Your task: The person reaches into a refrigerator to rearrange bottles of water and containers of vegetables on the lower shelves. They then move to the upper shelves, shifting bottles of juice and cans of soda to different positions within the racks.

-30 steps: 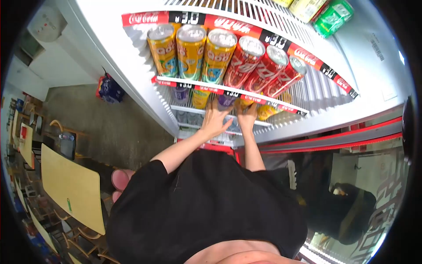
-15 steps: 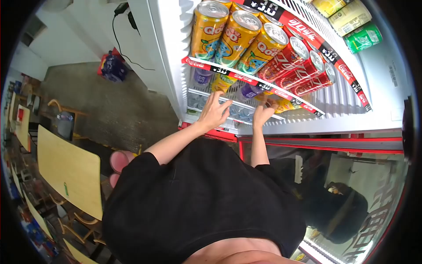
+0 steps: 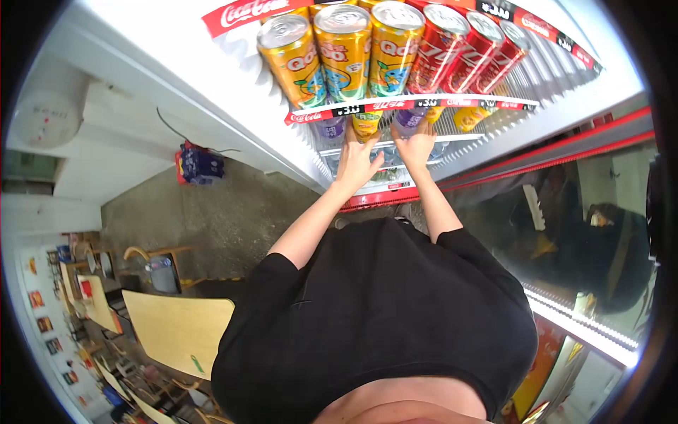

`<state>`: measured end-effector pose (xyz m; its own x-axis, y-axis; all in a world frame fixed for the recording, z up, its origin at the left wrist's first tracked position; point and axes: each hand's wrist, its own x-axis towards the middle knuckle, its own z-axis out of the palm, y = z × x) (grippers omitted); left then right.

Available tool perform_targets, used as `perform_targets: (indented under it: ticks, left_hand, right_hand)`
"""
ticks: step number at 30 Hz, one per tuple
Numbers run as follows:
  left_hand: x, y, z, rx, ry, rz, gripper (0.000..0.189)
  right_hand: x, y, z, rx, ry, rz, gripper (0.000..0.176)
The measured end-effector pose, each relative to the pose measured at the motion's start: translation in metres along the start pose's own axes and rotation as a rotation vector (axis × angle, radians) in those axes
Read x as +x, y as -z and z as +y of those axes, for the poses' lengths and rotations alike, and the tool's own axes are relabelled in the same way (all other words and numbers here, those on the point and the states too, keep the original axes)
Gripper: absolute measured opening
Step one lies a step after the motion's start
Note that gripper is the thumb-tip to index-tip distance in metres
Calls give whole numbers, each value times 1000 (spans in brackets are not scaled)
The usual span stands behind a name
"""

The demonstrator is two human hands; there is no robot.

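My left hand (image 3: pixel 359 161) reaches into the lower shelf of an open drinks fridge, its fingers apart at the base of a yellow bottle (image 3: pixel 366 126). Beside it my right hand (image 3: pixel 415 147) has its fingers around the lower part of a purple-labelled bottle (image 3: pixel 410 119). Another purple-labelled bottle (image 3: pixel 330 129) stands at the left of that shelf, and a yellow bottle (image 3: pixel 469 118) is farther right. Above my hands, orange Qoo cans (image 3: pixel 344 56) and red cola cans (image 3: pixel 438 53) stand behind a price strip (image 3: pixel 413 103).
The fridge's glass door (image 3: pixel 565 212) hangs open at the right. Wooden tables (image 3: pixel 176 328) and chairs (image 3: pixel 162 272) are at the lower left. A dark blue package (image 3: pixel 203 165) lies on the floor (image 3: pixel 233 219) left of the fridge.
The view has shifted and turned. My right hand has moved left, nearer my left hand, from the yellow bottles to the purple-labelled bottle. My left hand stays near the yellow bottle.
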<state>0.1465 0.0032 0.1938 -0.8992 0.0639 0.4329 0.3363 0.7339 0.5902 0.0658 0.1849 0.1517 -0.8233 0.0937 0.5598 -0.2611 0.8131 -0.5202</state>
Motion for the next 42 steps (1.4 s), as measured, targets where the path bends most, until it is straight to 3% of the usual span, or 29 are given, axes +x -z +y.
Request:
perform_targets:
  ticks: [1,3,6,11,19,22,26,31,34,37,40,42]
  left_hand:
    - [2,-5,-5,102,-45,-12,50]
    - [10,-6,-6,15,32,-98,51]
    - [17,-2,1,5,30,-71,46]
    - [35,-17,-8,-30,-42,75,36]
    - [56,-19,-8,15,-73,36,38]
    - [51,-24,-13,138,9,-54,43]
    - [49,-19,-1,52,141,-95,42]
    - [36,-20,-14,37,-16,-26,37]
    - [16,-16,-12,56,-208,61,44]
    - [-24,-2,2,-77,-112,-34,41]
    - [-57,9,9,-145,11,45,37]
    - [-63,20,9,-60,70,150,49]
  right_hand:
    - [-1,0,-1,-29,26,22,84]
    - [1,-1,-5,-53,94,133,79]
    - [0,2,-8,-70,125,150,81]
    - [0,7,-10,-54,39,48,86]
    - [3,14,-12,5,11,15,93]
    - [4,18,-12,12,1,-23,92]
    - [1,18,-12,-14,21,9,95]
    - [2,18,-12,2,32,20,93]
    - [1,16,-10,-21,43,22,94]
    - [0,16,-7,-13,57,11,91]
    - [0,13,-6,-5,53,-6,85]
    - [1,13,-7,-4,54,-11,81]
